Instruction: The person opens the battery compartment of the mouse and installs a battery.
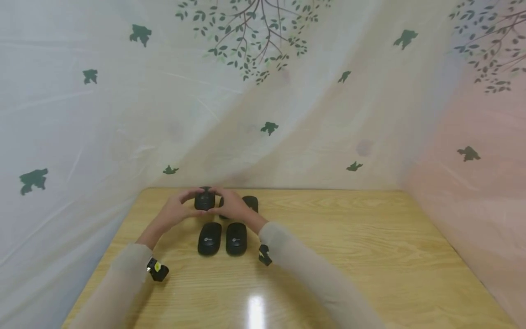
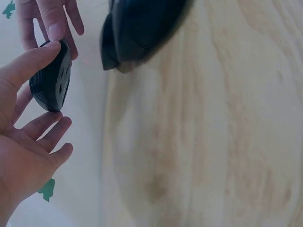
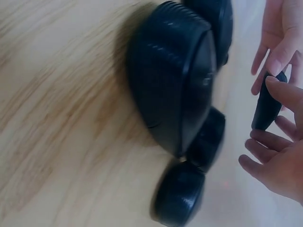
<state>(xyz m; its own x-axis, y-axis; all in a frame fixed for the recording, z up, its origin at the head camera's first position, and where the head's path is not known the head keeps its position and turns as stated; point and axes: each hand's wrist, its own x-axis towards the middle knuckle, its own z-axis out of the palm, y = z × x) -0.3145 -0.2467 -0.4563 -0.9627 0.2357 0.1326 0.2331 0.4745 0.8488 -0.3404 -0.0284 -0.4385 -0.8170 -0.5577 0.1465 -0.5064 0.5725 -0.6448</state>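
Observation:
Both hands hold one black computer mouse (image 1: 204, 201) between them near the far left of the wooden table. My left hand (image 1: 176, 211) grips its left side with thumb and fingers, and my right hand (image 1: 232, 204) grips the opposite side. In the left wrist view the mouse (image 2: 52, 78) is raised and turned, part of its underside showing, a thumb at one edge and fingertips at the other. From the right wrist, the held mouse (image 3: 268, 104) shows edge-on. One black mouse (image 1: 222, 214) is partly hidden behind the right hand, and another mouse (image 1: 250, 202) lies just right of it.
Two more black mice, a left one (image 1: 209, 239) and a right one (image 1: 236, 239), lie side by side nearer the front, between the forearms. The wooden table (image 1: 349, 246) stretches to the right. A pale patterned curtain (image 1: 230, 146) hangs along its back edge and sides.

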